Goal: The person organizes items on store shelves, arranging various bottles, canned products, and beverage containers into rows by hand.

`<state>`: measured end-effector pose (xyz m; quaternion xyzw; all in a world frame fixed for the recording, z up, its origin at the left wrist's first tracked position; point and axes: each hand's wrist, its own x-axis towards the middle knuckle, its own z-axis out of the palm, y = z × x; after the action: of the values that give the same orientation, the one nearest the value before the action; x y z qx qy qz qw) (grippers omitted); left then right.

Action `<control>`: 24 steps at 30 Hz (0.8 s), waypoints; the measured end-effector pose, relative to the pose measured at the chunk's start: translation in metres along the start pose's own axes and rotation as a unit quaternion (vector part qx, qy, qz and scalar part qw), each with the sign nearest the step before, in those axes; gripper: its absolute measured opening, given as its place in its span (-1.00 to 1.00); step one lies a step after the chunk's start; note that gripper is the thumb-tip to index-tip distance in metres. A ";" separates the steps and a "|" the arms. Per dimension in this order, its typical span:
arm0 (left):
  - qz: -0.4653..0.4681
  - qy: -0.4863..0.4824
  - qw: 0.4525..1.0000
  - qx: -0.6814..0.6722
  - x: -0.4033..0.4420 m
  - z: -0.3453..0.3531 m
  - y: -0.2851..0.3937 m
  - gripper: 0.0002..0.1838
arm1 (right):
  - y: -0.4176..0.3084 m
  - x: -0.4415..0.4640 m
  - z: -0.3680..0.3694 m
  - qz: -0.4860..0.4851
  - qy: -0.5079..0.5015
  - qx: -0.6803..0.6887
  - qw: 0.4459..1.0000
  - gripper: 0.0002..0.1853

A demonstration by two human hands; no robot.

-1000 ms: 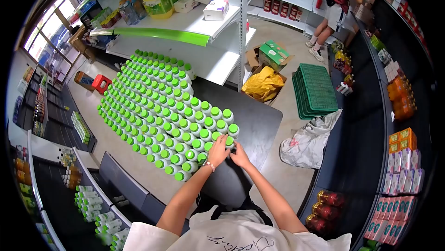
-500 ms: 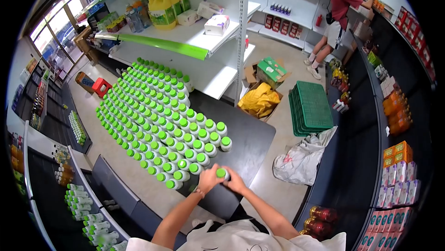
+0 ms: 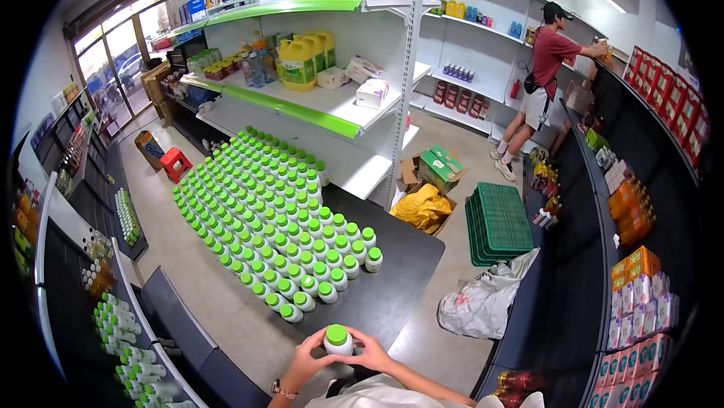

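A white bottle with a green cap (image 3: 338,340) is upright between my two hands, close to my body at the near edge of the dark table (image 3: 400,257). My left hand (image 3: 308,357) has its fingers against the bottle's left side. From the right, my right hand (image 3: 371,354) grips the same bottle. Just beyond, many matching green-capped bottles (image 3: 279,219) stand in tight rows on the table. The bottle's lower part is partly hidden by my fingers.
Shelving with yellow jugs (image 3: 296,65) rises behind the table. On the floor to the right are a green crate (image 3: 498,223), a white sack (image 3: 483,302) and a yellow bag (image 3: 422,208) in a box. A person in a red shirt (image 3: 554,53) stands at the far right shelves.
My hands and the bottle have come back toward my body, and the bottle now shows more upright. The view has tilted up, showing more of the upper shelves.
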<state>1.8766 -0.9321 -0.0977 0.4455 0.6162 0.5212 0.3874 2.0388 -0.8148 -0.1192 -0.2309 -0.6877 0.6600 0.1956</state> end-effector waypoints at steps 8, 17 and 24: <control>0.030 0.079 0.996 -0.030 -0.079 -0.007 0.044 -0.08 | -0.067 -0.028 0.041 -0.019 -0.084 0.029 0.996 -0.21; 0.041 0.153 0.987 0.036 -0.161 -0.017 0.057 -0.09 | -0.094 -0.070 0.093 -0.002 -0.161 0.034 0.986 -0.25; 0.044 0.202 0.978 0.039 -0.208 -0.024 0.063 -0.29 | -0.105 -0.091 0.128 -0.022 -0.194 0.034 0.980 -0.20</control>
<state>1.9259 -1.1335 -0.0294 0.3723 0.6817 0.5923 0.2140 2.0341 -0.9741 -0.0175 -0.0764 -0.6948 0.7105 0.0805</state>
